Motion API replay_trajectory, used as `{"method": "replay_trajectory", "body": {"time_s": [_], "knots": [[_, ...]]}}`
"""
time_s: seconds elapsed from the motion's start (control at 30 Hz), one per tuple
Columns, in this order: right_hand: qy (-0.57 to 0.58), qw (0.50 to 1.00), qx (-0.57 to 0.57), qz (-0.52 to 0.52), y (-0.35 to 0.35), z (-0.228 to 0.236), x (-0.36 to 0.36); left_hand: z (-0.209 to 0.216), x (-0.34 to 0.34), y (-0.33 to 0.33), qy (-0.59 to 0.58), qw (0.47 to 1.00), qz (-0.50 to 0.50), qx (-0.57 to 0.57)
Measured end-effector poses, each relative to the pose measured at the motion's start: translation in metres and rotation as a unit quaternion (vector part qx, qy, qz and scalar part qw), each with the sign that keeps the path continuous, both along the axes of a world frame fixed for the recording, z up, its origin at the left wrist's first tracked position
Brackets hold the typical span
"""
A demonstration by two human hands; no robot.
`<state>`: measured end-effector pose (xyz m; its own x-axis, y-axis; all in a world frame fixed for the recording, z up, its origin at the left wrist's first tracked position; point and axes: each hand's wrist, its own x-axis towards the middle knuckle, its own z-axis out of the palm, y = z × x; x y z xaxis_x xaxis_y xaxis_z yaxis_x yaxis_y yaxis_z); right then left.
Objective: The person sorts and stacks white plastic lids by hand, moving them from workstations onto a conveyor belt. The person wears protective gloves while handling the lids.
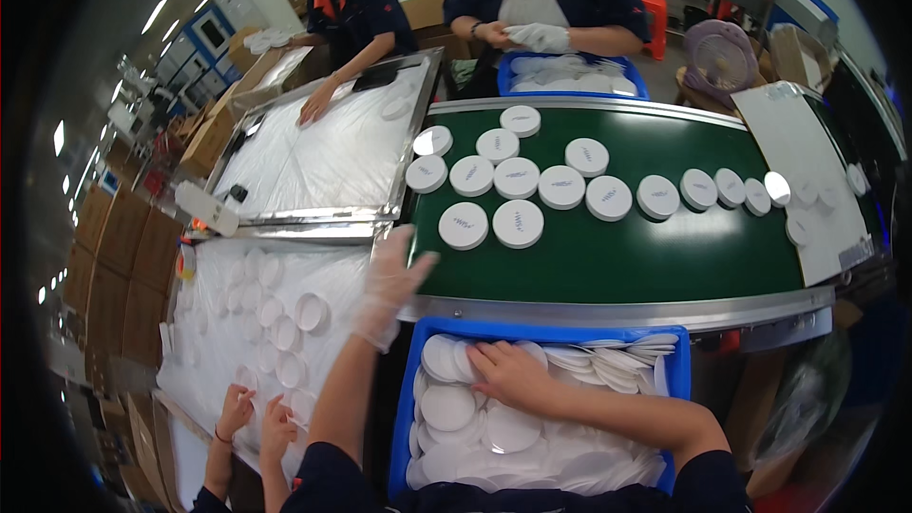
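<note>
My left hand (392,275), in a thin clear glove, is open with its fingers spread at the near left corner of the green conveyor belt (627,261). It holds nothing. Inside the blue bin (682,375) in front of me, my bare right hand (508,375) has its thumb and fingers closed at the edge of a thin white disc (463,359). Many more loose white discs (513,429) fill that bin. Several round white containers with print on top (518,224) stand on the belt, some grouped at its left, others in a line toward the right.
At lower left, another person's hands (275,427) work over a plastic-covered table (204,342) with white round cups (311,312). Across the belt, a gloved person (541,36) stands behind another blue bin (573,88). A third person reaches over a framed table (313,152). A white board (798,171) crosses the belt's right end.
</note>
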<state>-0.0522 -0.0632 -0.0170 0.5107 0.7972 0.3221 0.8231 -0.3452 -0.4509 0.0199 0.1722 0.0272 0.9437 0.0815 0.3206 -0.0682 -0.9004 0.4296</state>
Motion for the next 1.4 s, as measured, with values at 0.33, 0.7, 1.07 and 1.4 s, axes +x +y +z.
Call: {"method": "replay_trajectory", "body": {"time_s": [0.33,0.7,1.07,1.4], "knots": [[-0.042,0.998,-0.008,0.036,0.011,0.002,-0.004,-0.02,0.043,-0.051,-0.042,0.993,0.023,0.11],[0.4,0.814,0.346,-0.242,-0.068,0.08,0.062,0.029,-0.042,-0.141,0.202,0.609,-0.057,-0.765],[0.109,0.971,0.163,-0.138,-0.061,0.054,0.046,0.023,-0.025,-0.068,-0.087,0.828,0.081,-0.548],[-0.14,0.977,-0.155,0.037,-0.042,0.034,-0.01,-0.034,-0.104,0.151,0.195,0.884,0.413,0.098]]}}
